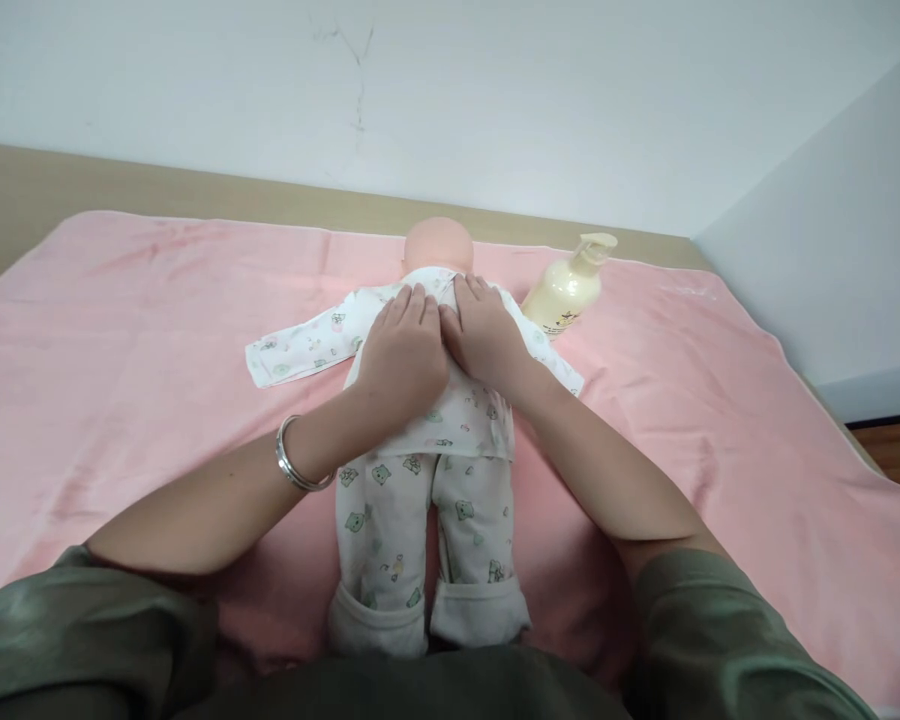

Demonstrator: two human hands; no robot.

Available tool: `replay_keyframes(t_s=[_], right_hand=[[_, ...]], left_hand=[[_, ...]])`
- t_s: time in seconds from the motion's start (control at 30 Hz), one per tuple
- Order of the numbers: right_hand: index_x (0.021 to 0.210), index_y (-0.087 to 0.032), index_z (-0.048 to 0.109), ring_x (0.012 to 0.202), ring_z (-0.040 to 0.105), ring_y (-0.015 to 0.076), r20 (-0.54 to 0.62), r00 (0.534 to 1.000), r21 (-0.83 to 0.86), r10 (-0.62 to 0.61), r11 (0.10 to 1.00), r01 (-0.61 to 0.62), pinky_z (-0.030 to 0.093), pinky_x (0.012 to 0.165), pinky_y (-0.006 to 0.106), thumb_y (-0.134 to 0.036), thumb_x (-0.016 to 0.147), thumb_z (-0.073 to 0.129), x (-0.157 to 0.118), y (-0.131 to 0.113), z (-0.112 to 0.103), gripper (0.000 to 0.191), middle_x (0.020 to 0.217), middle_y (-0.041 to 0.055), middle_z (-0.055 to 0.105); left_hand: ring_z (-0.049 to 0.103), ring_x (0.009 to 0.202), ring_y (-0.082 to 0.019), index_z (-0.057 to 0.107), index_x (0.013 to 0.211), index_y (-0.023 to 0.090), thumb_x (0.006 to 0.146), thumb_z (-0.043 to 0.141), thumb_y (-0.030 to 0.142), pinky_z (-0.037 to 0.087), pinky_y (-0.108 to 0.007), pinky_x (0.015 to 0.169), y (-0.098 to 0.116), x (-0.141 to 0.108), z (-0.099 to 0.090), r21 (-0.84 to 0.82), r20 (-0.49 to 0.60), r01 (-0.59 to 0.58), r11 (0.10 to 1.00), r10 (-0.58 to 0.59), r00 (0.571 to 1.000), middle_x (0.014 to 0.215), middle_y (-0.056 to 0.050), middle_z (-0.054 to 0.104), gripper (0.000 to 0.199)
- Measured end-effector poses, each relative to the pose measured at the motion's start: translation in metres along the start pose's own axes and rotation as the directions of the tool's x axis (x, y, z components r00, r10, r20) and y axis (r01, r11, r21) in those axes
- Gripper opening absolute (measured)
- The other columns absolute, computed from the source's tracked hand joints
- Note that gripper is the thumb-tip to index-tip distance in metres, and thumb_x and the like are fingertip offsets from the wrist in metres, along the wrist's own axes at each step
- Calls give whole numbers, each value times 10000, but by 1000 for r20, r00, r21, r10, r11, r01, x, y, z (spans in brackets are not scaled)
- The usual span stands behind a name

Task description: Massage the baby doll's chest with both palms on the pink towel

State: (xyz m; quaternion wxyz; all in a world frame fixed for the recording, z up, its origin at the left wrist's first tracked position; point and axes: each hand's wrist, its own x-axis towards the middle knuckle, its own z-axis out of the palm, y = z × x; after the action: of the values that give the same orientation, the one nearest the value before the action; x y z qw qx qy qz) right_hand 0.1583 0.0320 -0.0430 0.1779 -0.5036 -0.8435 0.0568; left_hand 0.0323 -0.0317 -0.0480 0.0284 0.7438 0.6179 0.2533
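Observation:
A baby doll (440, 243) lies on a pink sheet, its bald head toward the wall and its face hidden. It wears a white printed top (465, 420) and matching trousers (390, 520) with turned-up cuffs. My left hand (405, 350) rests flat on the left side of the doll's upper body, fingers stretched toward its head. Beside it, my right hand (487, 335) lies flat on the other side, near the collar. The two hands nearly meet at the middle. Neither hand grips anything. Both sleeves of the top spread outward, the right one partly behind my right hand and forearm.
A cream pump bottle (566, 290) stands tilted in view on the pink sheet (157, 330), just right of the doll's shoulder. A wooden surface (15, 200) shows beyond the sheet, against a white wall (532, 110). Brown flooring (896, 450) appears at the right edge.

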Motion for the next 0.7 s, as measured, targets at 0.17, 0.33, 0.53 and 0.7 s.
replay_keyframes(t_s=[0.17,0.33,0.53,0.7], right_hand=[[1456,27,476,1473,429,382,-8,998,-76,-67,995,66,361,1232,577,-218,1009,300,-27,-22,-2,539,1514,262,503],[1504,1,442,1535,344,372,63,992,-56,-110,992,113,329,1266,567,-212,996,333,-34,-30,-8,562,1595,241,413],[1536,54,357,1540,307,401,71,994,31,85,996,-87,248,1297,571,-285,1018,311,-1,-5,-4,621,1625,235,363],[1488,72,410,1484,406,402,-7,1000,-39,1,999,-1,289,1266,600,-271,1023,275,-11,-7,2,593,1553,281,446]], left_hand=[[425,1481,-366,553,1352,70,963,303,275,340,-592,1246,-24,26,6,-101,50,129,987,-125,991,1526,-227,509,506],[530,1357,-344,610,1227,157,967,278,288,386,-559,1214,-37,33,10,-127,-22,132,983,-136,991,1366,-182,626,441],[494,1404,-346,613,1267,63,972,311,214,367,-505,1237,-8,5,-1,16,-35,17,1000,-16,999,1370,-226,597,448],[498,1408,-325,634,1222,35,961,313,182,351,-474,1261,-6,10,-5,-5,6,32,999,-32,999,1349,-229,614,439]])
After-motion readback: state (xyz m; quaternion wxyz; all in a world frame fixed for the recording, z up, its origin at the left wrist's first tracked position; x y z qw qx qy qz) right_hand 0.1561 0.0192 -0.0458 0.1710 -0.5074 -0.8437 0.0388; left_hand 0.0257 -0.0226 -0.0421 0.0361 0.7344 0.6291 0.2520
